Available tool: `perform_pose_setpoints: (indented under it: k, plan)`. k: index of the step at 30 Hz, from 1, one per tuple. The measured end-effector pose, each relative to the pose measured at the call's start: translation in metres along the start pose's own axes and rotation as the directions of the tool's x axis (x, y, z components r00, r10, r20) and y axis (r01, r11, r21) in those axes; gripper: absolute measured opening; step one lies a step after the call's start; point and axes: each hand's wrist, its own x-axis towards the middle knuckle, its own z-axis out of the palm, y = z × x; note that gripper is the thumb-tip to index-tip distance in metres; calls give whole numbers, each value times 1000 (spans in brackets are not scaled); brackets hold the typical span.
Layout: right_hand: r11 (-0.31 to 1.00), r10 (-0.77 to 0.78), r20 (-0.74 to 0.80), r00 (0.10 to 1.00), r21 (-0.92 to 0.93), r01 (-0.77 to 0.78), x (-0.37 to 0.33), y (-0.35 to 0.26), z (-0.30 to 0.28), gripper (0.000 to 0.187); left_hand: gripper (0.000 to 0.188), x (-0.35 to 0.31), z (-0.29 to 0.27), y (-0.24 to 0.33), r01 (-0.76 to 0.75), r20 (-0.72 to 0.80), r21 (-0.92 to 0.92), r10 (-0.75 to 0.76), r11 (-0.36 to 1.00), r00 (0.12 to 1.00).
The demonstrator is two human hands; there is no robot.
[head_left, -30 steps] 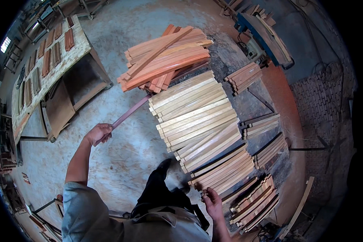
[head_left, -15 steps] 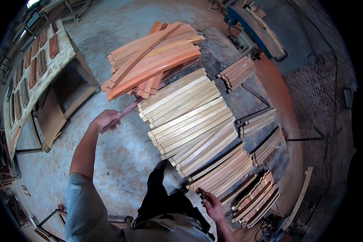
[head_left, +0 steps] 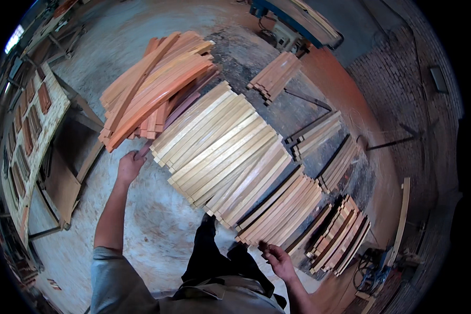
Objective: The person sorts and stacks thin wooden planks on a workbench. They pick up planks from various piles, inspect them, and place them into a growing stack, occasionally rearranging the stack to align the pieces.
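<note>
My left hand point(head_left: 130, 166) grips the near end of a dark reddish wood strip point(head_left: 143, 150). The strip runs away into the gap between a reddish-orange stack of wood strips point(head_left: 157, 86) and a wide row of pale wood strips point(head_left: 220, 146); its far part is hard to tell from the strips around it. Low on the right, my right hand point(head_left: 280, 263) is closed, its fingertips round something small and dark beside the near ends of a pinkish-brown bundle of strips point(head_left: 282, 209). What that dark thing is I cannot make out.
Smaller strip bundles point(head_left: 277, 73) lie along the right side, with a mixed dark and light bundle point(head_left: 340, 235) at lower right. A speckled table point(head_left: 49, 112) bearing strips stands at left. A blue machine point(head_left: 298, 23) is at the back, near a brick wall point(head_left: 397, 78).
My left hand has pushed the dark reddish strip in toward the stacks, so less of it shows outside them. The view has shifted; my right hand stays by the pinkish-brown bundle.
</note>
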Motion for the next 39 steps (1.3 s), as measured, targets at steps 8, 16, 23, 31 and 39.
perform_pose_setpoints:
  k: [8, 16, 23, 31, 39]
  plan:
    - [973, -180, -2, 984, -149, 178, -14, 3, -26, 37, 26, 41, 25, -152, -8, -299, -89, -19, 996, 954]
    - [987, 19, -395, 919, 156, 46, -61, 81, -61, 35, 31, -173, 35, 98, -201, -188, -686, 96, 700, 977]
    - [919, -7, -681, 732, 285, 274, -101, 129, -136, 31, 31, -368, 67, 396, -467, 169, -847, 962, 253, 216]
    - [942, 38, -893, 448, 182, 283, -175, 229, -249, 33, 31, -501, 183, 500, -373, 264, -906, 956, 200, -129]
    - [919, -371, -901, 223, -392, -53, -193, 238, -328, 39, 30, -573, 240, 531, -360, 270, -911, 951, 203, -148]
